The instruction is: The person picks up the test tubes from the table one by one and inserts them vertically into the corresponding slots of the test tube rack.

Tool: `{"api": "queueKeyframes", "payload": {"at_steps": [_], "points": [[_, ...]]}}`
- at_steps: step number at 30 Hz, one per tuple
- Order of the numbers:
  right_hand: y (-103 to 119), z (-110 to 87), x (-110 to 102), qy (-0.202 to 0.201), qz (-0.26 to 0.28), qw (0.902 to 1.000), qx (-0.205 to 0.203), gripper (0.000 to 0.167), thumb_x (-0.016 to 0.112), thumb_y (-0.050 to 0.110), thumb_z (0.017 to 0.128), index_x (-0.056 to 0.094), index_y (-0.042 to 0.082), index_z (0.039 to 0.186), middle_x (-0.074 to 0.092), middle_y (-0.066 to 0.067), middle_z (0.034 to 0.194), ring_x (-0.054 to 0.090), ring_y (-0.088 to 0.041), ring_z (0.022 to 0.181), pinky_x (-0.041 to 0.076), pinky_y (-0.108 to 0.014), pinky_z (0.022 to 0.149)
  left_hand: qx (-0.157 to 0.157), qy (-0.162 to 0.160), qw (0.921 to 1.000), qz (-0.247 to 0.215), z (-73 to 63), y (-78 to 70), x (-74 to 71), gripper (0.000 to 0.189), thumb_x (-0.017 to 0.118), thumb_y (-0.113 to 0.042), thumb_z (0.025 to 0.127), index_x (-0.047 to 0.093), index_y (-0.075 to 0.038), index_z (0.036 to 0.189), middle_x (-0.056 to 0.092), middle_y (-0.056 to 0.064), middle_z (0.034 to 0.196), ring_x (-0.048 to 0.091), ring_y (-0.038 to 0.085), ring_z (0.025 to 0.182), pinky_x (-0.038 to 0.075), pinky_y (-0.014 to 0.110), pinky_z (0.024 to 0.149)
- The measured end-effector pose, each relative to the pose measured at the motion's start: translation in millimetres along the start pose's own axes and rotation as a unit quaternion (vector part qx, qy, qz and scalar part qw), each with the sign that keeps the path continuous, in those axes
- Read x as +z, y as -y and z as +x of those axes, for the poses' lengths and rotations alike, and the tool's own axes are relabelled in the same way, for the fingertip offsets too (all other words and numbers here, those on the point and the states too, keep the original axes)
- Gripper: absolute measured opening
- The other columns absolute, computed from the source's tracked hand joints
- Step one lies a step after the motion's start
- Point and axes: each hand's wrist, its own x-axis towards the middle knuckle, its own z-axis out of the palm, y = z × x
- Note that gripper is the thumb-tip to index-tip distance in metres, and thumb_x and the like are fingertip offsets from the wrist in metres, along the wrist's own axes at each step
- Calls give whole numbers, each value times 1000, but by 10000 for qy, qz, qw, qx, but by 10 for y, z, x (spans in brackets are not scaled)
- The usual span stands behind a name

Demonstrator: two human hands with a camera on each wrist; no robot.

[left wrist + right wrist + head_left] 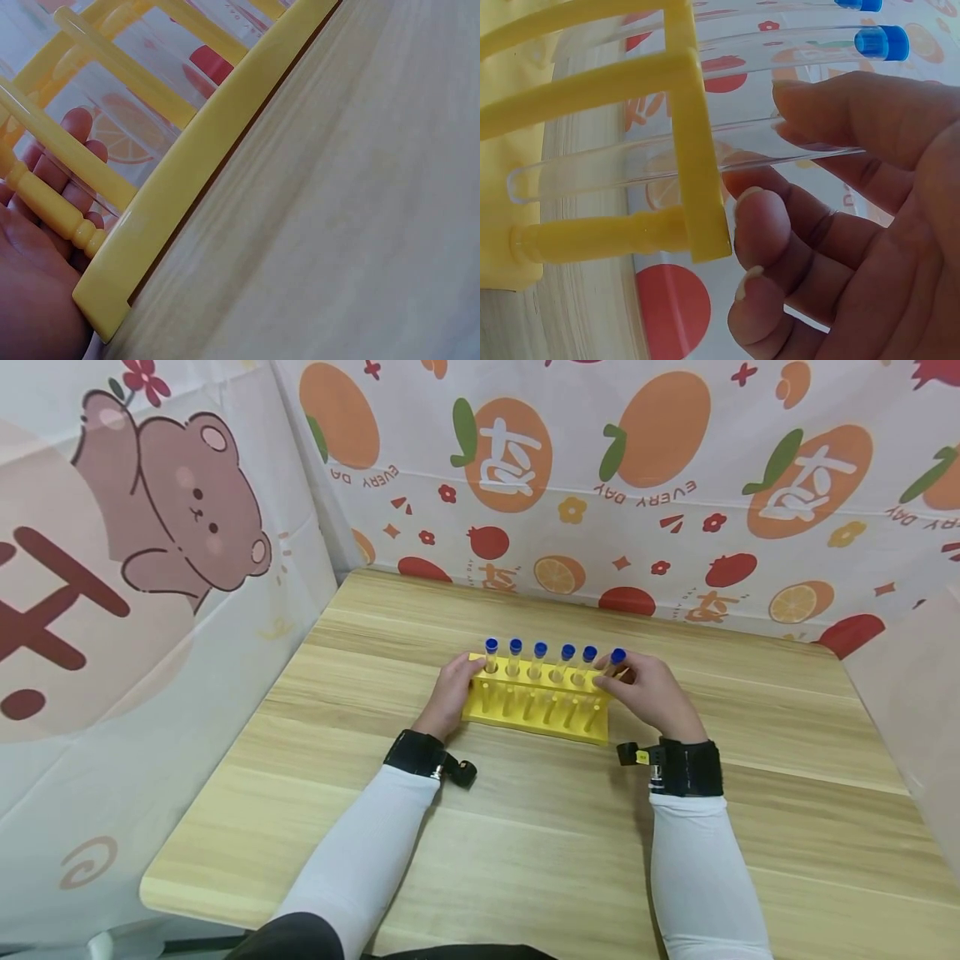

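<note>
A yellow test tube rack (536, 729) stands on the wooden table, with several clear test tubes with blue caps in a row through its top holes. My left hand (452, 687) holds the rack's left end, thumb at the top plate. In the left wrist view its fingers (56, 169) lie behind the end post (56, 210). At the other end my right hand (651, 689) pinches the rightmost test tube (592, 171) below its cap, between thumb and index finger. That tube passes through the top plate (697, 165); the hand hides its cap in the right wrist view.
The wooden table (510, 843) extends around the rack on all sides. Behind it hangs a fruit-printed cloth (420, 518), and a bear-printed cloth (187, 510) covers the left side.
</note>
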Motion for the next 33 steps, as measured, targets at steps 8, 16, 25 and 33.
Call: {"api": "queueKeyframes", "payload": {"at_steps": [8,16,25,33], "points": [[30,6,-21,11,-36,10000,49,32,65,35,94,63,14,119,66,-8,100,58,-26,86,51,-36,75,17,-49,10000,1,6,-19,0,21,50,-30,99,58,-11,99,55,2,107,50,15,98,44,24,83],[8,-2,-1,115,90,9998,149,34,64,36,95,62,14,120,66,-8,101,57,-27,87,50,-36,76,-73,-61,9999,-131,6,9,-5,20,50,-28,98,59,-11,99,56,3,107,53,13,94,47,22,77],[22,-14,1,114,144,9997,144,34,64,36,95,62,13,119,65,-8,99,57,-27,86,50,-36,76,-60,25,10000,-73,-4,9,-6,22,48,-30,99,58,-10,102,56,3,111,52,14,101,45,24,85],[24,-17,-3,124,170,9996,172,34,64,37,95,62,13,119,65,-8,99,57,-27,86,50,-36,76,-70,56,9999,-131,-14,-9,2,25,48,-29,99,59,-8,106,57,4,111,54,13,99,47,23,83]]}}
